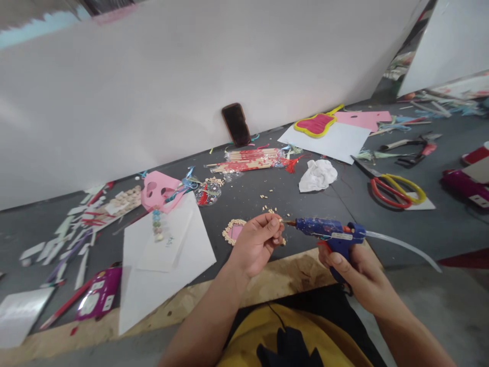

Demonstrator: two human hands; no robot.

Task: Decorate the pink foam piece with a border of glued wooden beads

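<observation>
Craftwork in close view at the near edge of a dark grey tabletop [401, 239]. Right hand [359, 275] wrapped around the grip of a blue hot glue gun [328, 232], fingers closed on the handle, clear glue stick trailing out behind toward the right edge. Nozzle aimed left, its tip touching or just short of a small bead [280, 220] pinched between thumb and forefinger of the left hand [257, 244], fingers closed on it. Directly beyond the left hand, flat on the tabletop, a small pink frame ringed with pale beads [234, 231], with loose beads [269, 209] scattered just past it. White paper sheets [168, 255] lying to the left, a pink mask [160, 191] at their far corner. Packet of wooden sticks [248, 159] and crumpled white tissue [318, 175] farther back; red-and-yellow scissors [397, 189] toward the right edge. Dark phone [236, 124] propped against the white wall at the far edge.
</observation>
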